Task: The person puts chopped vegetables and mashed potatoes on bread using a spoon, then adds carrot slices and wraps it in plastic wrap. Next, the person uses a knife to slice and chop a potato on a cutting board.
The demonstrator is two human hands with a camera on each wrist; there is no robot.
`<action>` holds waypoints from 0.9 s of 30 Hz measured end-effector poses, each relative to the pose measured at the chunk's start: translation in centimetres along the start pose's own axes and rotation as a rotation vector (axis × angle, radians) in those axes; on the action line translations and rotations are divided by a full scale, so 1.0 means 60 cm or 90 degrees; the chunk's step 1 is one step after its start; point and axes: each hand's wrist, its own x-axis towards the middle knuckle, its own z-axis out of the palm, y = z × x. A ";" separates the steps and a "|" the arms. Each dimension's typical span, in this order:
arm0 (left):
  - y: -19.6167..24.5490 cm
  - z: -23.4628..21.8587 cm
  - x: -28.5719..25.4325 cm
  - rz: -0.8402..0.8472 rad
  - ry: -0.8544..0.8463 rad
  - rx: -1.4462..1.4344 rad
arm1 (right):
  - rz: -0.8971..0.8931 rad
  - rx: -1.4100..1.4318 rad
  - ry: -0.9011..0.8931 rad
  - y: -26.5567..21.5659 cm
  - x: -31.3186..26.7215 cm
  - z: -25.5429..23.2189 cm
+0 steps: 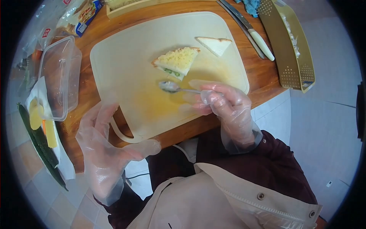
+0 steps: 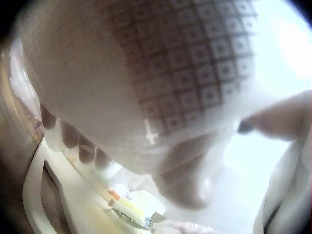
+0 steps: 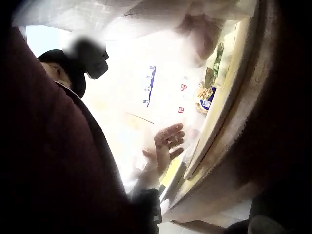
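A triangular sandwich half topped with yellow shreds, green bits at its cut side, lies on the cream cutting board. Behind it to the right is a white bread triangle. The gloved right hand pinches the handle of a metal spoon, whose bowl, with some pale matter in it, is just in front of the sandwich. At the board's handle, the gloved left hand hovers with fingers spread and nothing in them; it also shows in the left wrist view and the right wrist view.
Left of the board stands a clear plastic box; cucumbers and yellow slices lie on white paper. Knives and a perforated tan basket are at the right. Packaging is at the back left.
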 end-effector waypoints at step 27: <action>-0.003 0.013 -0.008 -0.065 -0.001 -0.132 | -0.028 -0.022 0.066 0.012 -0.002 0.020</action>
